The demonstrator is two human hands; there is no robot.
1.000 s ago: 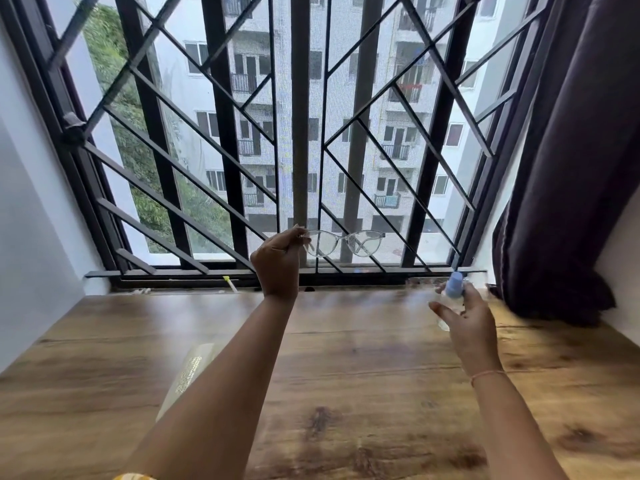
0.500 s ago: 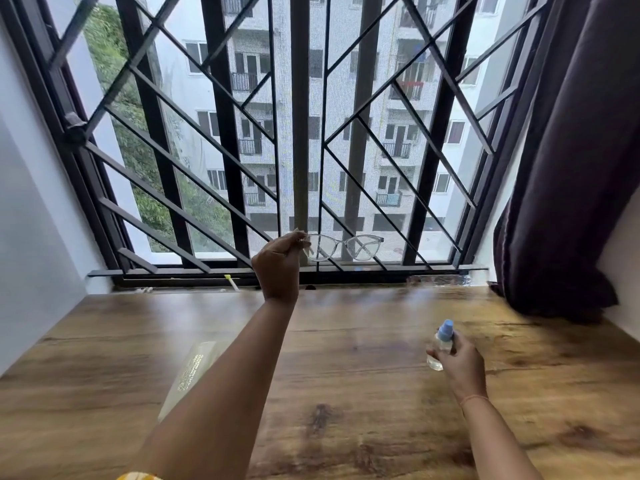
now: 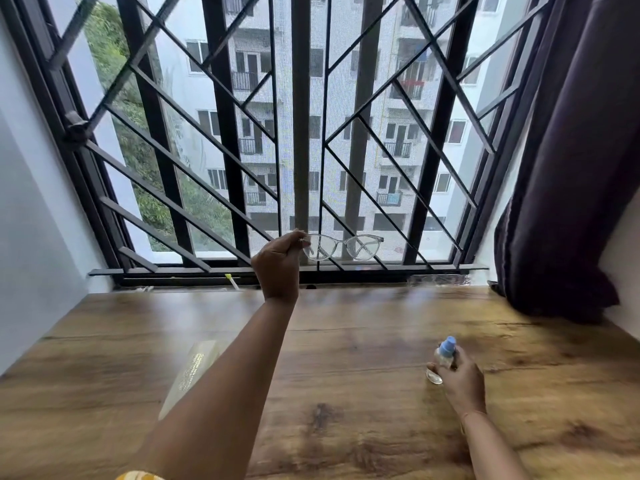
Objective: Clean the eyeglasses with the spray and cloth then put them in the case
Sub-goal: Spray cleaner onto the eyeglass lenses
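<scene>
My left hand (image 3: 278,265) is raised toward the window and pinches the clear-framed eyeglasses (image 3: 343,247) by their left end, lenses facing me. My right hand (image 3: 457,379) is low over the wooden table (image 3: 346,341) at the right and grips a small clear spray bottle (image 3: 443,358) with a blue cap, its base close to the tabletop. A pale, long flat case or packet (image 3: 194,372) with gold lettering lies on the table, partly hidden behind my left forearm. No cloth shows.
A black window grille (image 3: 298,133) spans the far edge of the table. A dark curtain (image 3: 571,168) hangs at the right and a white wall stands at the left. A small yellow-tipped item (image 3: 231,280) lies on the sill.
My right hand has come down and back from beside the glasses to just above the table, still gripping the spray bottle. My left hand keeps the glasses up in nearly the same place.
</scene>
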